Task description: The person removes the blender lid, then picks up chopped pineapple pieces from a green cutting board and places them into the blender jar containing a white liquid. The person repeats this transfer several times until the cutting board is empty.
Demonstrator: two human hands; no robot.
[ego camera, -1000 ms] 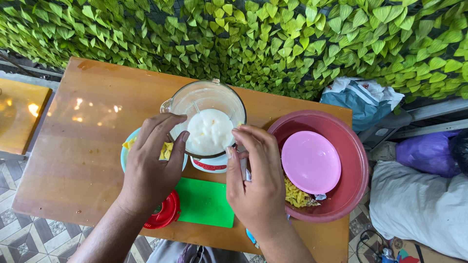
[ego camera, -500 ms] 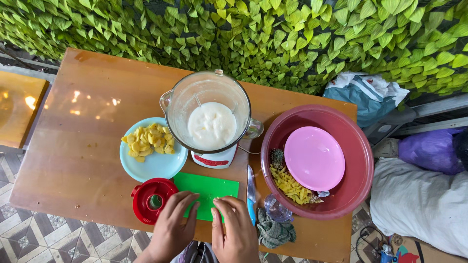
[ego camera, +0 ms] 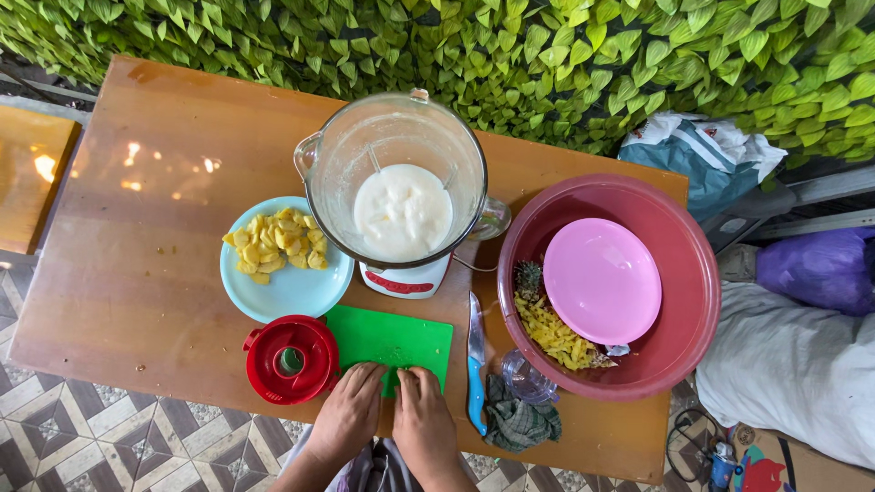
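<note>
**Green board under both hands, blender jar uncovered**

Head view: green plastic is where the action sits. The green cutting board [ego camera: 392, 339] lies flat at the near edge of the wooden counter [ego camera: 137, 264], and both hands rest on its front edge. The left hand [ego camera: 349, 415] has its fingers [ego camera: 365, 378] spread loosely on the board's near left corner, just beside the red blender lid [ego camera: 292, 359]; nothing is gripped. The right hand [ego camera: 422, 421] lies next to it, fingers relaxed and flat on the board, also grasping nothing.

To handle the board well from here, my read is that both thumbs need to get under the near edge so it lifts level, keeping clear of the blue-handled knife [ego camera: 475, 364] lying just to the right with its blade pointing away from the person.

Now the containers. The clear blender jar [ego camera: 397, 182] stands on its white base [ego camera: 406, 278], open on top, with a pale white liquid pooled at the bottom. To its left, a light blue plate [ego camera: 292, 292] carries a heap of yellow fruit chunks [ego camera: 276, 246] on its far side. On the right, the big dark pink basin [ego camera: 679, 346] holds a lighter pink plate [ego camera: 602, 278], yellow peelings [ego camera: 551, 333] and what looks like a pineapple crown. A small clear cup [ego camera: 527, 376] and a crumpled checked cloth [ego camera: 519, 424] lie touching the basin's near side.
</note>
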